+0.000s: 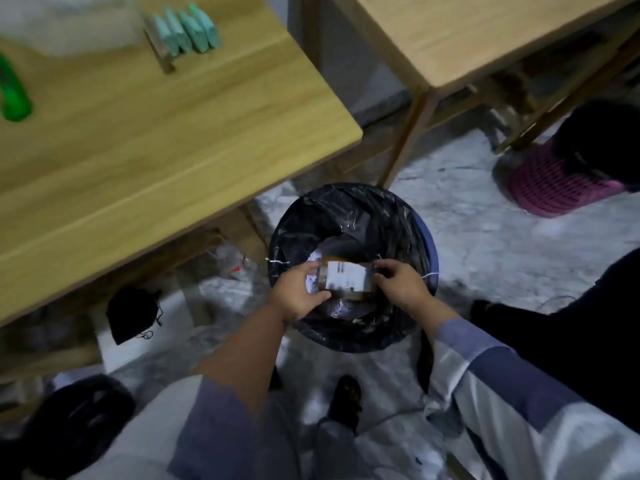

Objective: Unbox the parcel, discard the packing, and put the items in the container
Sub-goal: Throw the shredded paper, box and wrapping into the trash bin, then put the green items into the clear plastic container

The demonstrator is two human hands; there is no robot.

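Pale marbled floor (pixel 485 237) spread beneath two light wooden tables, the nearer one (pixel 156 140) filling ten o'clock. At the centre stood a round blue bin lined with a black plastic bag (pixel 346 209). Over its mouth the left hand (pixel 301 289) and the right hand (pixel 401 285) each gripped one end of a flattened brown parcel wrapper bearing a white label (pixel 346 277), fingers curled round its edges.

I judged the discarding step to be in hand: the packing was held just above crumpled waste in the bin, and the next move called only for both hands to let go so that it dropped inside.

Up at eleven o'clock a row of mint-green packets on a brown card (pixel 187 32) lay on the nearer table, probably the unpacked items. A bright green tool (pixel 14 95) at nine o'clock was cut off by the edge. Motion blur hid the label's print, and no container showed plainly. A purple mesh basket (pixel 554 181) stood at two o'clock.
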